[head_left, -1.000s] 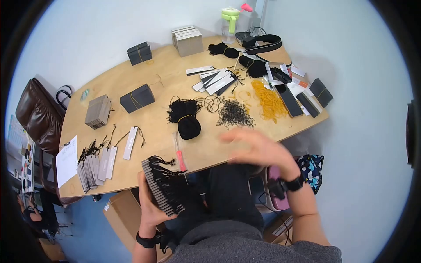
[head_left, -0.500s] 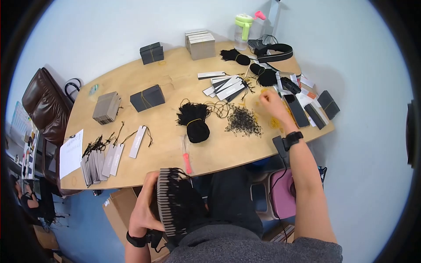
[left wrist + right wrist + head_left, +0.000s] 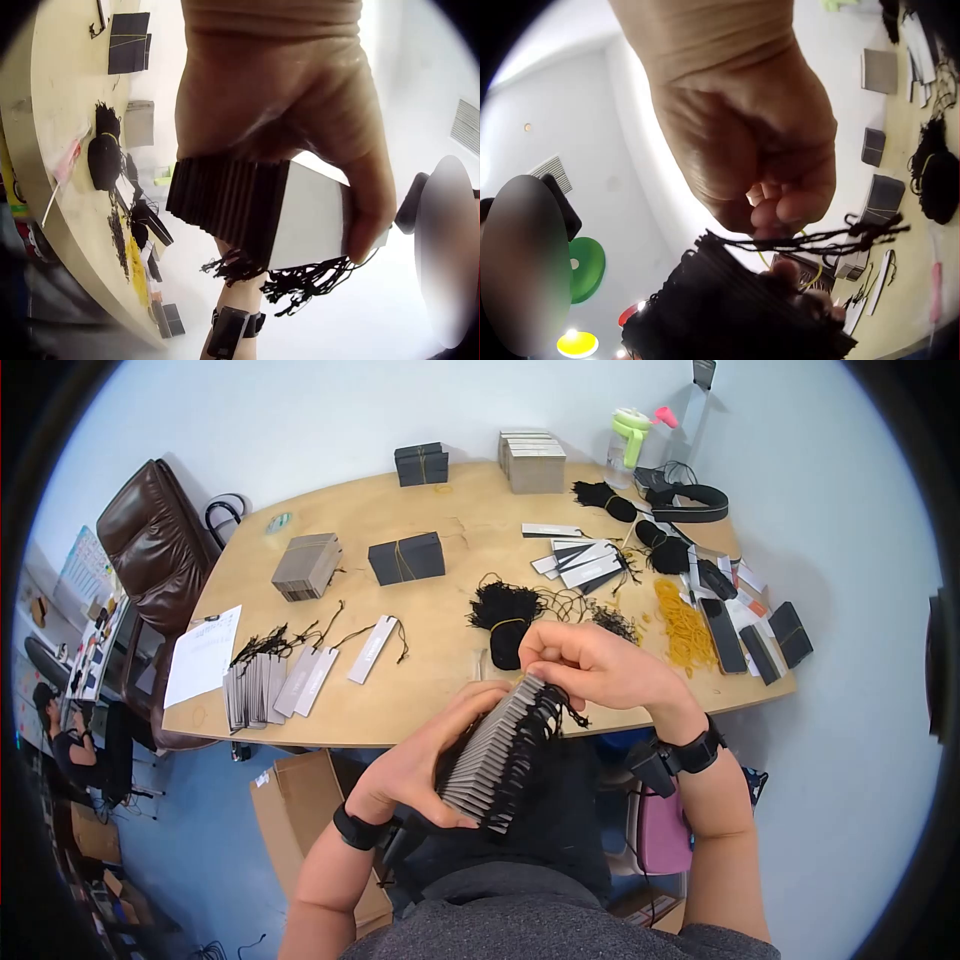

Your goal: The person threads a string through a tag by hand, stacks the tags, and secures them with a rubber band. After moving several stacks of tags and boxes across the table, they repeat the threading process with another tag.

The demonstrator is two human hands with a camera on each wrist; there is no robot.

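The stack of tags (image 3: 492, 748) is gripped by the left hand (image 3: 422, 758) over the lap (image 3: 560, 805), near the table (image 3: 425, 660) — a yellow band (image 3: 763, 259) is pinched by the right hand (image 3: 605, 668) at the stack's far end.

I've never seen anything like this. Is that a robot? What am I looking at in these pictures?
No robot here: a person works with bare hands. The wide picture looks down from a camera on the head; the other two come from wrist cameras, one left, one right. The left hand grips a stack of grey tags with black cords. The right hand is at one end of it and seems to pinch a yellow rubber band. On the table lie a bundle of black cord, a pile of yellow rubber bands, a phone, loose tags and banded dark cards.
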